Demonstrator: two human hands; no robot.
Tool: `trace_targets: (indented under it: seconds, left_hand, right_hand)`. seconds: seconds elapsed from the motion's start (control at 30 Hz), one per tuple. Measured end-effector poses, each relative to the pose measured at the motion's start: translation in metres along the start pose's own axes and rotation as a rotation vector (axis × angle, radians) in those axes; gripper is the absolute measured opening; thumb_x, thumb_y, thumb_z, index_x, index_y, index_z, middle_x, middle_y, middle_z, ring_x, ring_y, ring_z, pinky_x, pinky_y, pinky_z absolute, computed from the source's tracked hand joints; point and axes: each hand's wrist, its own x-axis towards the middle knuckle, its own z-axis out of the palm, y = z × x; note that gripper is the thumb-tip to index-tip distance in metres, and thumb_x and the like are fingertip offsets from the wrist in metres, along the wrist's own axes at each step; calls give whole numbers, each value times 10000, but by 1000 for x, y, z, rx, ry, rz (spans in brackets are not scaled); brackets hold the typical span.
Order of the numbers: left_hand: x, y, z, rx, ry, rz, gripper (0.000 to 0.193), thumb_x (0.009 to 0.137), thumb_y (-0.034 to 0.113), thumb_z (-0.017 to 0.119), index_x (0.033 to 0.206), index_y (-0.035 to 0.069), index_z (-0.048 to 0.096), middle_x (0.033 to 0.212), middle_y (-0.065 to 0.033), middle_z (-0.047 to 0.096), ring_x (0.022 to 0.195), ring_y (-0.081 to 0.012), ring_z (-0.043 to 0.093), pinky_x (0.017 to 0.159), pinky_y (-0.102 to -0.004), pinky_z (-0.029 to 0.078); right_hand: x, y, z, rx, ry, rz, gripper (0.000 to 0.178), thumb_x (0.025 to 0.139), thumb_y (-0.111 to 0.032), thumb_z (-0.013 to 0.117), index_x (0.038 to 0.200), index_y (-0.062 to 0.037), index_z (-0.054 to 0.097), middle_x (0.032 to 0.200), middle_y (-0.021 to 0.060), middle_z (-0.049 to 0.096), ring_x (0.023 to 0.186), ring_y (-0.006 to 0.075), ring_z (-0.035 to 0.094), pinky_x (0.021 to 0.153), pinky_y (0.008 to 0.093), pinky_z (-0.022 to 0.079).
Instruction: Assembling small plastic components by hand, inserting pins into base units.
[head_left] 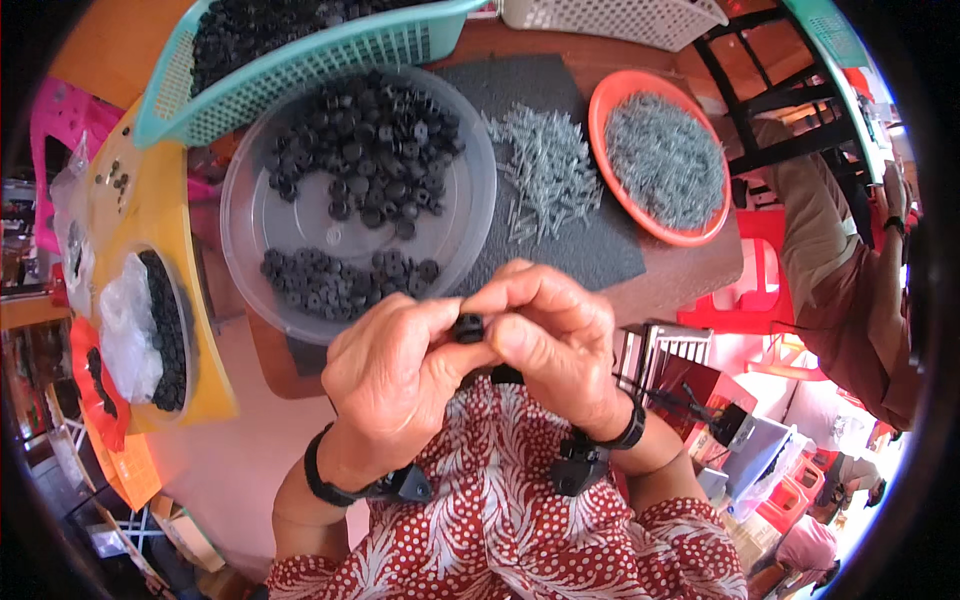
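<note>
Both of my hands meet in front of my chest, fingertips closed around a small black round plastic part (468,327). My left hand (390,365) pinches it from one side. From the other side my right hand (560,345) bends its thumb and fingers onto it. The fingers cover much of the part. Just beyond them lies a wide clear plastic tray (335,235) with a far heap of black round caps (375,150) and a nearer heap of flat black discs with holes (335,280). To its right, a pile of grey screws (548,170) rests on a dark mat (610,235).
An orange-red bowl (600,120) of similar screws stands at the right. Behind the tray is a teal basket (300,80) of black parts, with a white basket (620,20) beside it. A yellow table (205,330) holds another tub at left. Another person (840,240) is at the right.
</note>
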Motion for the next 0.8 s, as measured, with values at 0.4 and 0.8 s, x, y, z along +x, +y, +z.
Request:
trace_targets:
  seconds: [0.4,0.8]
  left_hand:
    - [-5,5,-11,23,-59,-144,442,655,-6,755,1063,-11,583,801,-61,595,669,-139,563,604,-253,463]
    - [-6,-39,-61,-64,302,-400,225,779,-26,678,995,-35,617,788,-58,603,680,-94,559,628,-227,471]
  right_hand:
    - [10,-20,-7,21,128,221,215,834,-65,669,1024,-5,588,937,23,602,852,95,573,751,245,482]
    - [172,-115,-127,-897,444,-291,182,822,-141,651,899,24,662,733,-13,597,590,55,460,546,212,376]
